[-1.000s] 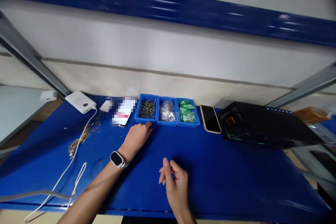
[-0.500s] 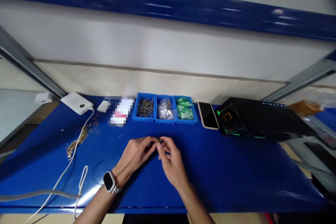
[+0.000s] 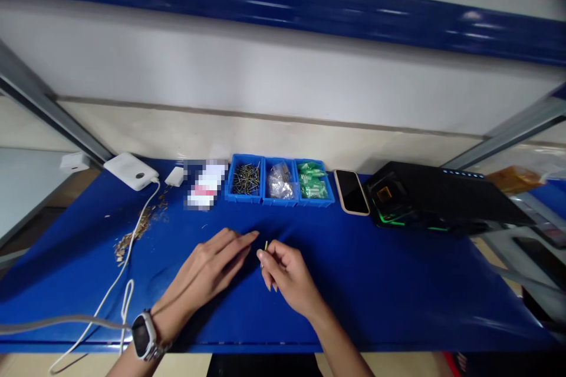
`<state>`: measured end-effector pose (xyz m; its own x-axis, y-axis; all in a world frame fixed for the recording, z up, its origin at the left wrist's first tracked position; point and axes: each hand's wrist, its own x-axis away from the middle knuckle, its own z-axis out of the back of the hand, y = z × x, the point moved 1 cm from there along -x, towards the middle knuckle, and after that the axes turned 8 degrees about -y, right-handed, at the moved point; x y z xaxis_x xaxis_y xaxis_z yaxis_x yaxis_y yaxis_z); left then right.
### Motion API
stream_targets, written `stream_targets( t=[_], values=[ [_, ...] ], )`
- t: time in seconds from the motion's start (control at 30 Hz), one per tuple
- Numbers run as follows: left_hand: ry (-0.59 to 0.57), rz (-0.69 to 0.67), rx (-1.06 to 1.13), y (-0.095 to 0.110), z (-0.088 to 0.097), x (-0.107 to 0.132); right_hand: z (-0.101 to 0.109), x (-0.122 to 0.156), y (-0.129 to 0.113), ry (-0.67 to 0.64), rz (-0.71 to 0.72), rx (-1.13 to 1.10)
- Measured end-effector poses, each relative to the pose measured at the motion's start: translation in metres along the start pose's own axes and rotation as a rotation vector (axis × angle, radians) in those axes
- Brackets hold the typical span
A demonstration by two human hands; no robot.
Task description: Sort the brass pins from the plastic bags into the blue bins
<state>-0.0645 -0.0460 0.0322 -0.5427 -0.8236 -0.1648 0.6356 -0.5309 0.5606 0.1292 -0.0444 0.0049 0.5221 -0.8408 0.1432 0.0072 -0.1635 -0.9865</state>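
Observation:
My right hand (image 3: 285, 274) pinches a small brass-coloured pin (image 3: 266, 245) upright between thumb and forefinger, just in front of the bins. My left hand (image 3: 207, 268) lies open and empty on the blue bench top (image 3: 375, 288), its fingertips a little left of the pin and wearing a smartwatch (image 3: 142, 336) at the wrist. Three blue bins stand side by side at the back: one of dark screws or pins (image 3: 245, 179), one with a clear bag of small metal parts (image 3: 279, 182), and one with green parts in bags (image 3: 313, 184).
A white power bank (image 3: 130, 171) and charger (image 3: 174, 177) sit back left, with a white cable (image 3: 119, 283) trailing forward. Brownish scraps (image 3: 132, 235) lie nearby. A blurred paper (image 3: 203, 184), a phone (image 3: 351, 191) and a black device (image 3: 424, 194) flank the bins.
My hands, together at the middle a moment ago, have parted. The left hand has moved left and opened, while the right hand now shows the pin clearly between its fingers.

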Motion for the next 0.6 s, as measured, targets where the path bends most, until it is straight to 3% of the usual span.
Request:
stream_targets(
  t=[0.07,0.17,0.27,0.37,0.47,0.53,0.6],
  values=[
    [-0.044,-0.120,-0.061,0.001,0.003,-0.004,-0.001,0.000,-0.002,-0.069,-0.035,-0.089],
    [-0.019,-0.237,-0.003,0.002,0.000,-0.011,-0.003,0.002,-0.004,-0.086,-0.058,-0.120],
    [0.001,-0.180,0.135,0.002,-0.006,-0.016,-0.003,0.010,-0.010,0.058,0.018,-0.037],
    [-0.003,-0.135,0.215,0.004,-0.011,-0.018,-0.003,0.018,-0.021,0.233,0.150,0.237],
    [-0.006,-0.130,0.214,0.006,-0.013,-0.019,-0.003,0.019,-0.027,0.292,0.185,0.452],
    [0.018,-0.124,0.209,0.008,-0.012,-0.018,-0.001,0.016,-0.025,0.317,0.143,0.352],
    [0.087,-0.137,0.208,0.010,-0.010,-0.017,0.001,0.011,-0.018,0.303,0.060,0.010]
  ],
)
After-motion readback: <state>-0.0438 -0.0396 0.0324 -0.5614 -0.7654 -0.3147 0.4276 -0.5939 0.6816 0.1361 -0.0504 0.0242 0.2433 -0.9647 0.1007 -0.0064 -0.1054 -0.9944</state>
